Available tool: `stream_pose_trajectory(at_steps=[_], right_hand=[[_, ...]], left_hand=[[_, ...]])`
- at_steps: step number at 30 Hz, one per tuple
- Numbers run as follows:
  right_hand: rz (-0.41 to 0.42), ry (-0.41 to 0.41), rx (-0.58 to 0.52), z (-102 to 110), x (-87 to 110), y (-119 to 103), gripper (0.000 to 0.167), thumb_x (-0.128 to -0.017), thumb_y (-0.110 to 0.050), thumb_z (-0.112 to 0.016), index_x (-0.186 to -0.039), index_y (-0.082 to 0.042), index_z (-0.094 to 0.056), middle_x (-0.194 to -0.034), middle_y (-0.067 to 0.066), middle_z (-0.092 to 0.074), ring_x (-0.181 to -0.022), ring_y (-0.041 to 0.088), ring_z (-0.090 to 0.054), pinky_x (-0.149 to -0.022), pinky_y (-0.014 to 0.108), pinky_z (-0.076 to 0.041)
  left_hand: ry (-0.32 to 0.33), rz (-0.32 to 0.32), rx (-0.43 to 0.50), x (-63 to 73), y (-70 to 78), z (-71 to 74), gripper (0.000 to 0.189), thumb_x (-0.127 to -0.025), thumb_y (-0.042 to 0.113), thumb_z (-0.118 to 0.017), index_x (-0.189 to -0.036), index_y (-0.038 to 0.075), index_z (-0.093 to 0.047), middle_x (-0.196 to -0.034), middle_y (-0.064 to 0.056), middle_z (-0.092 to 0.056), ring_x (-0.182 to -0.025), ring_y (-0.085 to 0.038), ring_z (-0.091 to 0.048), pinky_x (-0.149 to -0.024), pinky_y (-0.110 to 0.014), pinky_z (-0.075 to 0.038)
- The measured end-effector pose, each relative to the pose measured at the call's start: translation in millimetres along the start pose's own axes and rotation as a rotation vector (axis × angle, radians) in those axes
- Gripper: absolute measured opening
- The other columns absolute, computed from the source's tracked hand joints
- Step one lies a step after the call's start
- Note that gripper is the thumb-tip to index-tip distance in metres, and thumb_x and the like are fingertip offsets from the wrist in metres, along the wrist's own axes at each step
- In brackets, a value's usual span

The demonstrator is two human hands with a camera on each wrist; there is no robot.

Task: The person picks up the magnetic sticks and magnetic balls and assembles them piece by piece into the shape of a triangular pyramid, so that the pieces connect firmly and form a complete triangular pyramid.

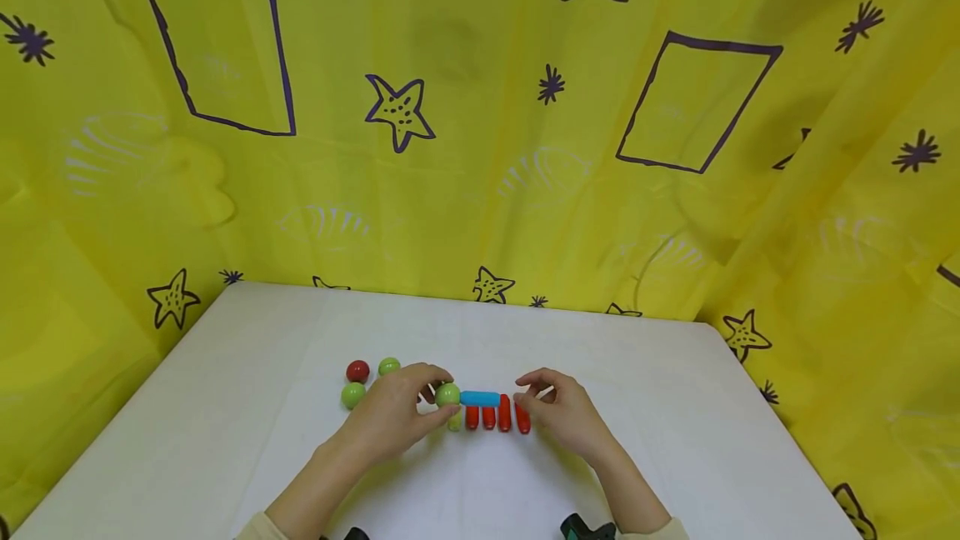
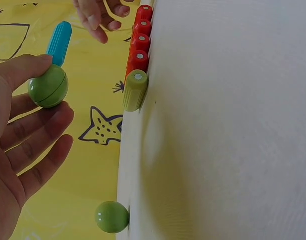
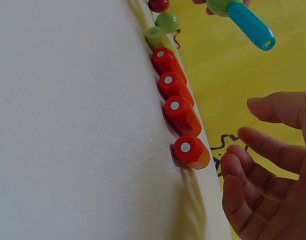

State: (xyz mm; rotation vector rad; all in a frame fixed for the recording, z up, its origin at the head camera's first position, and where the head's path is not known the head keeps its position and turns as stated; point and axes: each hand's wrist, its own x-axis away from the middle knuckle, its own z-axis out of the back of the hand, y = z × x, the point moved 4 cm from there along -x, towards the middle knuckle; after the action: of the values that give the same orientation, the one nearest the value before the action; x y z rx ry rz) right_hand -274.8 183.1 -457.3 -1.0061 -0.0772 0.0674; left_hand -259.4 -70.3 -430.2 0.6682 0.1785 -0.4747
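Yellow curtain: hung behind everything at twelve o'clock from the held green ball; thin and creased, printed with stars and four-sided outlines.
White table: spread flat beneath the work, faintly grained; the forearms could be rested on it if steadiness is wanted.
Left hand: placed at nine o'clock, the green ball being pinched between thumb and fingers; a light, even pressure is advised, since a smooth sphere may turn in the grip.
Right hand: held at three o'clock, fingers parted and loosely curved, nothing gripped; a rod is best taken by its ridged sides, with the end left uncovered.
Blue rod: joined by one end to the ball and aimed at three o'clock, raised above the table; grooved lengthwise, with a pale spot in its free end. That end is best met squarely, as a sideways knock could loosen the joint.
Red rods: four laid side by side toward four o'clock, glossy, white discs set in their ends; the outermost is judged easiest to lift, being slightly separated.
Olive rod: laid near six o'clock, beside the red row; fluted.
Held green ball: shiny, hard-looking, ringed by a fine seam.
Loose balls: two green and one red, grouped between nine and ten o'clock; glossy, likely to roll if brushed.
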Motion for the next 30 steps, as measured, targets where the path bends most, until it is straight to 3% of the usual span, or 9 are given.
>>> stream_pose_trajectory(at_steps=[10, 24, 30], right_hand=[[-0.047, -0.01, 0.185, -5, 5.0, 8, 0.028, -0.092, -0.021, -0.078, -0.117, -0.012, -0.07, -0.091, 0.001, -0.061, -0.074, 0.017, -0.055, -0.067, 0.031, -0.044], [-0.021, -0.026, 0.229, -5, 2.4, 11, 0.025, -0.088, -0.01, -0.077, -0.111, -0.011, -0.067, -0.08, 0.001, -0.062, -0.065, 0.016, -0.057, -0.061, 0.028, -0.045], [-0.036, -0.012, 0.296, -3, 1.4, 12, 0.027, -0.082, -0.008, -0.075, -0.108, -0.011, -0.068, -0.082, 0.001, -0.062, -0.072, 0.018, -0.056, -0.064, 0.031, -0.046]], left_hand=[[-0.028, -0.007, 0.079, 0.5, -3.4, -2.4, 0.029, -0.091, 0.03, -0.081, -0.117, 0.019, -0.074, -0.109, 0.012, -0.073, -0.088, -0.007, -0.066, -0.079, -0.025, -0.058], [-0.101, -0.013, 0.211, 1.0, -9.4, -5.6, 0.035, -0.099, 0.034, -0.071, -0.132, 0.022, -0.069, -0.115, 0.015, -0.068, -0.094, -0.003, -0.064, -0.085, -0.027, -0.059], [-0.13, -0.019, 0.274, 0.5, -9.4, -7.0, 0.038, -0.103, 0.038, -0.063, -0.138, 0.023, -0.065, -0.118, 0.015, -0.064, -0.102, -0.006, -0.064, -0.09, -0.028, -0.058]])
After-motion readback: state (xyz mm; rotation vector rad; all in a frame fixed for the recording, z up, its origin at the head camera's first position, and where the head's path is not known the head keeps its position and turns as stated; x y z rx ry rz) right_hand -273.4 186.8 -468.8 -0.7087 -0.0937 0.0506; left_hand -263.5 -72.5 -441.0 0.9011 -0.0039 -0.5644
